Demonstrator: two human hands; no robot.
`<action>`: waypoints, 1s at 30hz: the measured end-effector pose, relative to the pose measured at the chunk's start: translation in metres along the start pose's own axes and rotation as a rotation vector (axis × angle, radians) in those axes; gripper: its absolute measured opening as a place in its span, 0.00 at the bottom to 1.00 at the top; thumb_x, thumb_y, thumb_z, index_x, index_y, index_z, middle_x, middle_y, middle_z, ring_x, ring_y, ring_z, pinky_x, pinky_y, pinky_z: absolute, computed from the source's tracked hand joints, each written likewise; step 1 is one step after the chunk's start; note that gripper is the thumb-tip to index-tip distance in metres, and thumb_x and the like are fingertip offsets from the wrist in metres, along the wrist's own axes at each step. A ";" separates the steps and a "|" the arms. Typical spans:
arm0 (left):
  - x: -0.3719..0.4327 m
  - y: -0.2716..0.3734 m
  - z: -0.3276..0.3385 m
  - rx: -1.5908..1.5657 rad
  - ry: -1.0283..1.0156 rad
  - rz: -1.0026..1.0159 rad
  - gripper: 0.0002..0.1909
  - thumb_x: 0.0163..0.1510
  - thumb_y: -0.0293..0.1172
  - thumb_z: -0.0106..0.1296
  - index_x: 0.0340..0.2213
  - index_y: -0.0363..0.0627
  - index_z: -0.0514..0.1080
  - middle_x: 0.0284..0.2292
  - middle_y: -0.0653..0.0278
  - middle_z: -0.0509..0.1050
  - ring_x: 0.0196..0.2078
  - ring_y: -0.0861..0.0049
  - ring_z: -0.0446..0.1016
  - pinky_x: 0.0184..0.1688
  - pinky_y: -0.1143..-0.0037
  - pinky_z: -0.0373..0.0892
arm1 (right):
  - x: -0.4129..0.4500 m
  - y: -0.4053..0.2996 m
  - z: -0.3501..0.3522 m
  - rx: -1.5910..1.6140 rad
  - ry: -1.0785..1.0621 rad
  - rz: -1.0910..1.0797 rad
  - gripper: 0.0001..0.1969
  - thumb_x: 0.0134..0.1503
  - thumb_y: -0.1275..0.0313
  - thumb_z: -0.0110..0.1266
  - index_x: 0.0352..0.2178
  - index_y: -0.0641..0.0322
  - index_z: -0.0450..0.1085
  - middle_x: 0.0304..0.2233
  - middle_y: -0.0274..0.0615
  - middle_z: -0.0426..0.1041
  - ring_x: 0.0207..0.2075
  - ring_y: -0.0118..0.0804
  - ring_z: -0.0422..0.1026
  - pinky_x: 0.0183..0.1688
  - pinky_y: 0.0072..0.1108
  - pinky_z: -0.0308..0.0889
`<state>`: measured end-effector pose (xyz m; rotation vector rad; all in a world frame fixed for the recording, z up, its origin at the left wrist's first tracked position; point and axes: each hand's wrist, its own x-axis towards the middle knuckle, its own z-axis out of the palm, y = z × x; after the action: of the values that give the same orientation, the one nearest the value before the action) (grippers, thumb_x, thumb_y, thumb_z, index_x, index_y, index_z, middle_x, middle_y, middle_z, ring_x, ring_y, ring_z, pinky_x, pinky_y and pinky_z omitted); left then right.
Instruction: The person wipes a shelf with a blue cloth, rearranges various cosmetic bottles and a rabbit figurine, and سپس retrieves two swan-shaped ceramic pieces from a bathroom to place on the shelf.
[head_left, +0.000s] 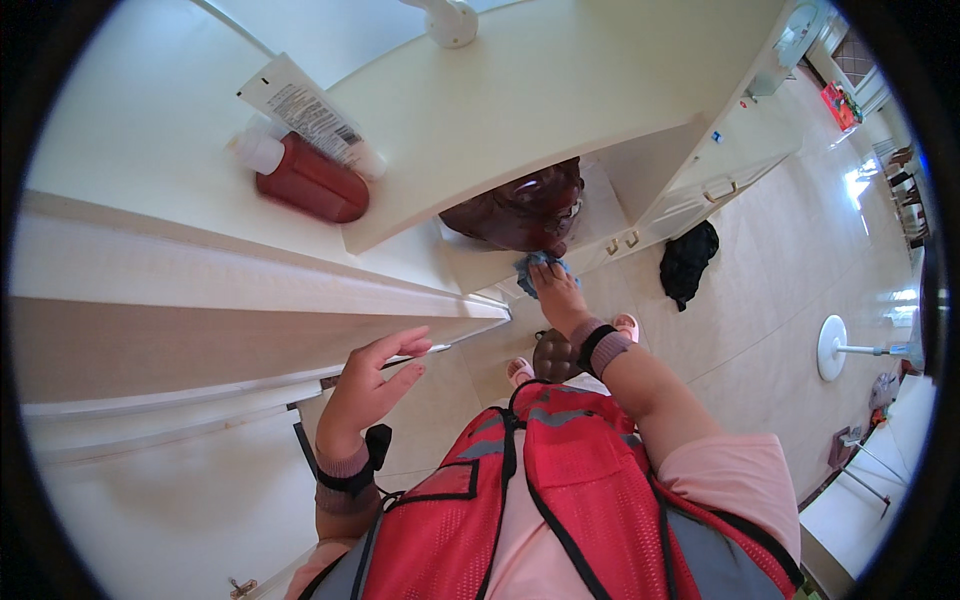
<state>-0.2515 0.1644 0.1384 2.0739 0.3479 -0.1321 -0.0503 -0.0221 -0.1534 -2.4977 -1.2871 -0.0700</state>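
Observation:
A crumpled blue cloth (529, 276) is under the fingers of my right hand (559, 292), pressed against the front edge of a white cabinet shelf (487, 274). Just beyond the cloth, a shiny dark red-brown plastic bag (517, 206) fills part of the open compartment. My left hand (373, 379) hangs free at the left, its fingers apart and nothing in it. On the upper shelf (525, 105) to the left lie a white squeeze tube (307, 109) and a dark red bottle (313, 180) with a white cap.
A white door frame (225, 292) runs close along the left. Behind my right arm, a black bag (688, 262) lies on the tiled floor. A brown tufted stool (556, 356) stands between my feet. Farther right is a round white stand base (831, 349).

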 end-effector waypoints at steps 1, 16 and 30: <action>0.002 0.002 0.003 -0.002 0.007 -0.002 0.21 0.51 0.21 0.49 0.49 0.37 0.66 0.39 0.58 0.75 0.43 0.77 0.72 0.47 0.77 0.66 | -0.002 0.004 -0.003 0.000 -0.001 -0.008 0.21 0.50 0.73 0.42 0.48 0.63 0.63 0.46 0.40 0.67 0.49 0.39 0.62 0.47 0.28 0.62; 0.124 -0.050 0.126 -0.292 -0.337 -0.151 0.26 0.53 0.36 0.52 0.52 0.40 0.62 0.43 0.54 0.72 0.46 0.71 0.71 0.47 0.75 0.66 | -0.012 0.105 -0.126 0.913 -0.514 0.467 0.21 0.43 0.82 0.43 0.41 0.67 0.69 0.29 0.39 0.73 0.32 0.29 0.69 0.35 0.24 0.66; 0.240 0.016 0.224 -1.114 -0.078 -0.090 0.21 0.57 0.20 0.39 0.53 0.40 0.58 0.42 0.61 0.71 0.42 0.76 0.73 0.43 0.74 0.72 | 0.002 0.142 -0.240 1.070 0.009 0.530 0.14 0.54 0.73 0.52 0.41 0.71 0.68 0.33 0.37 0.73 0.36 0.26 0.70 0.41 0.18 0.65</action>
<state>-0.0077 0.0103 -0.0179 0.9511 0.3522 -0.0481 0.0895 -0.1719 0.0359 -1.7596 -0.3879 0.5703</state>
